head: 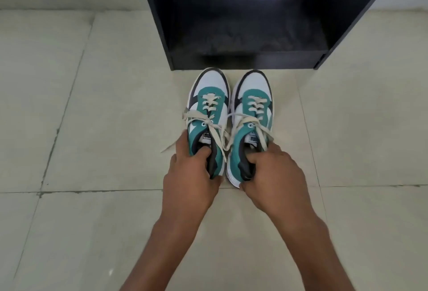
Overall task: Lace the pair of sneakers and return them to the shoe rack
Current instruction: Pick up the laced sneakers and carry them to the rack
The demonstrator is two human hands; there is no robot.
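Observation:
Two teal, white and dark grey sneakers stand side by side on the tiled floor, toes toward the black shoe rack [245, 42]. Both carry cream laces tied in bows. My left hand [192, 175] grips the heel of the left sneaker [209, 96], fingers curled into its opening. My right hand [275, 175] holds the heel of the right sneaker [253, 98] the same way. The heels are hidden under my hands.
The rack's bottom shelf [245, 59] sits just beyond the toes, with dark side panels left and right. Pale floor tiles [92, 128] spread on both sides. A white wall runs behind the rack.

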